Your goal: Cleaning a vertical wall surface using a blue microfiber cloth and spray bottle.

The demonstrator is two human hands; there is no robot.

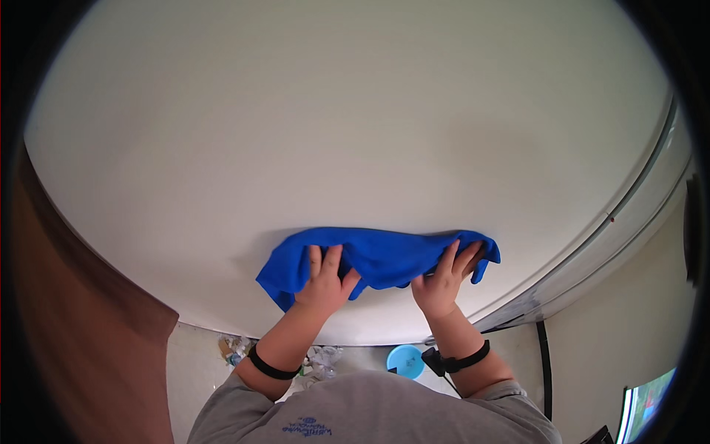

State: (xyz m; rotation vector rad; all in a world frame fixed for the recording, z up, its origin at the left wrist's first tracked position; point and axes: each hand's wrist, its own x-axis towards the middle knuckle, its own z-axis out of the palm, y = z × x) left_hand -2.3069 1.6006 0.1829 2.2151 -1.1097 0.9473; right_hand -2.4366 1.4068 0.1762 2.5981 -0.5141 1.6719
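Note:
A blue cloth (383, 252) lies bunched in a wide strip against a large smooth off-white surface (344, 139). My left hand (324, 286) presses on the left part of the cloth, fingers spread, with the thumb at its lower edge. Towards the cloth's right end, my right hand (444, 280) rests with spread fingers, some of them partly hidden in the folds. Neither hand shows a clear grip; both seem to hold the cloth flat to the surface.
A light blue basin (405, 362) stands on the floor below. Crumpled plastic and litter (321, 361) lie left of it. A reddish-brown panel (100, 311) borders the left side. At the lower right is a lit screen (646, 408).

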